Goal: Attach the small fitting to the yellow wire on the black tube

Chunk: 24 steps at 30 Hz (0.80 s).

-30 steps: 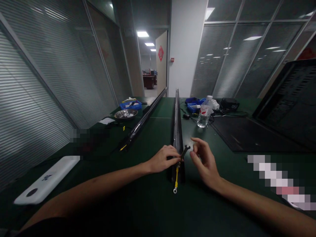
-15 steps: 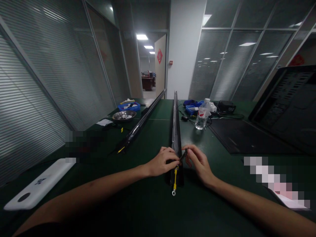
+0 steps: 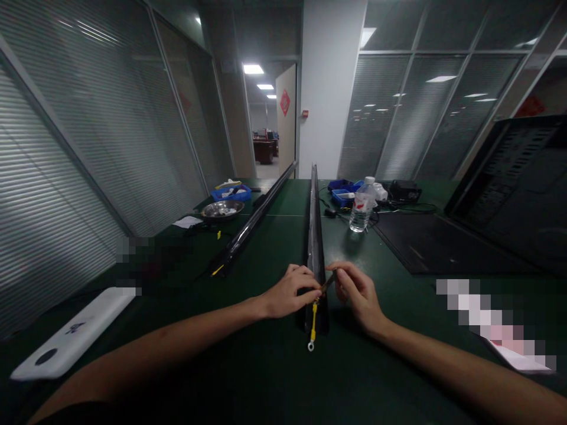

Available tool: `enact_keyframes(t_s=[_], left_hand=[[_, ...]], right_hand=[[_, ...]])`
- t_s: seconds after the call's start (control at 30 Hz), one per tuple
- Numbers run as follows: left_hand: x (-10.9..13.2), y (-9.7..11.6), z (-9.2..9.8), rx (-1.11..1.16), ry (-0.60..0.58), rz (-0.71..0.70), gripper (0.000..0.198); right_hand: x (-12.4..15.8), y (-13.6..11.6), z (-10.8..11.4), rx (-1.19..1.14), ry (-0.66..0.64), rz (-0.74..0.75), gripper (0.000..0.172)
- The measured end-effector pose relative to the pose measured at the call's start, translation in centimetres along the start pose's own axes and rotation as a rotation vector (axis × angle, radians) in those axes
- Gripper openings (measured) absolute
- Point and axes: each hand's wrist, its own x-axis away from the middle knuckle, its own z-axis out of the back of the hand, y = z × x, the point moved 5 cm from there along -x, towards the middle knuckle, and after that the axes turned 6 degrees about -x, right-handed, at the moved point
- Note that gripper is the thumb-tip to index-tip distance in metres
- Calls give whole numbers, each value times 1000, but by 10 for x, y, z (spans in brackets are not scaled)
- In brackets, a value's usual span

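Note:
A long black metal rail (image 3: 315, 245) runs away from me down the middle of the green table. My left hand (image 3: 293, 293) lies over its near end, fingers bent and gripping the rail, with fingertips close to a short yellow wire (image 3: 314, 321). That wire hangs from the rail's end and carries a ring terminal (image 3: 310, 347). On the rail's right side, my right hand (image 3: 358, 295) pinches a thin, short metal tool (image 3: 328, 283), possibly a small wrench. The tool's far tip meets the rail beside my left fingertips; the fastening there is too small to make out.
A second black rail (image 3: 252, 225) lies to the left. Behind it are a metal dish (image 3: 222, 210) and a blue tray (image 3: 231, 194). At right stand a water bottle (image 3: 362, 206), blue bins (image 3: 343, 196) and a dark panel (image 3: 443, 242). A white device (image 3: 73, 336) lies front left.
The tool in my right hand has turned slightly and now catches more light. My left hand stays on the rail. The view has shifted a little.

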Motion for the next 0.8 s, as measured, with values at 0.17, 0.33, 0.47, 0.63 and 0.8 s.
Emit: enact_keyframes(t_s=[0.17,0.33,0.47,0.63,0.8], left_hand=[[0,1,2,-2,23,7,18],[0,-1,2,-3,46,32,19],[0,-2,2,9,39,44,21],[0,-1,2,41,9,36,22],[-1,-1,1,35,-19,30,24]], right_hand=[[1,0,-1,-17,12,10,31],[1,1,1,-22,30,16,30],[1,-1,0,-23,34,12,30],[2,-2,-1,-9,23,26,30],[3,3,1,-32,17,22,26]])
